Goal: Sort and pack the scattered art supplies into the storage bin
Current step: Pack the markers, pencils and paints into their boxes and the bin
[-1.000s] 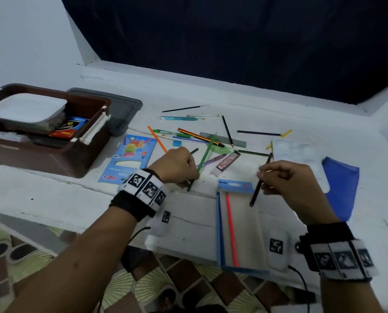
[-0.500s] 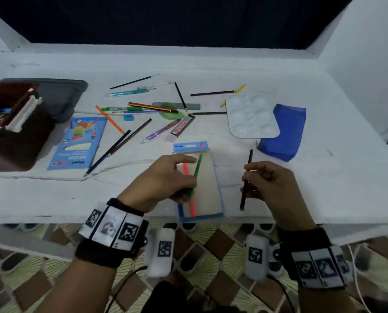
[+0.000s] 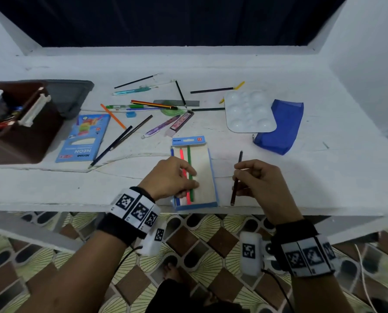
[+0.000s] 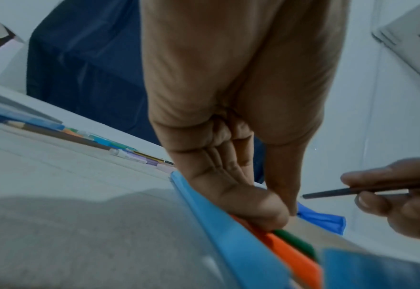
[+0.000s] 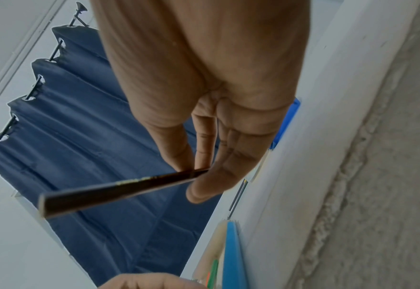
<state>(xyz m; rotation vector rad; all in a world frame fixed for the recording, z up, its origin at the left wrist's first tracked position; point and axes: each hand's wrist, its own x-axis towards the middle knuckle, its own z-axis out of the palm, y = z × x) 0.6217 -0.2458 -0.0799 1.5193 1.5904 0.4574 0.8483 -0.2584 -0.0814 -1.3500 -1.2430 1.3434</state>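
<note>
**Pencil tray** (image 3: 205, 177), at the near edge of the table (image 3: 301, 177). The green pencil (image 3: 189, 159) now lies in it beside the red pencil (image 3: 182, 155), no longer carried above it as it was half a second ago. The left hand (image 3: 170, 179) has its fingertips on the green pencil; whether they pinch or merely press cannot be told. At three o'clock, the right hand (image 3: 259, 179) pinches a dark pencil (image 3: 240, 158), probably the next to go in. The storage bin (image 3: 23, 141) stands at ten o'clock.

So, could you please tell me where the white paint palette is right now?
In the head view, the white paint palette lies on the right side of the table, partly overlapping the blue pouch, beyond the right hand.
</note>
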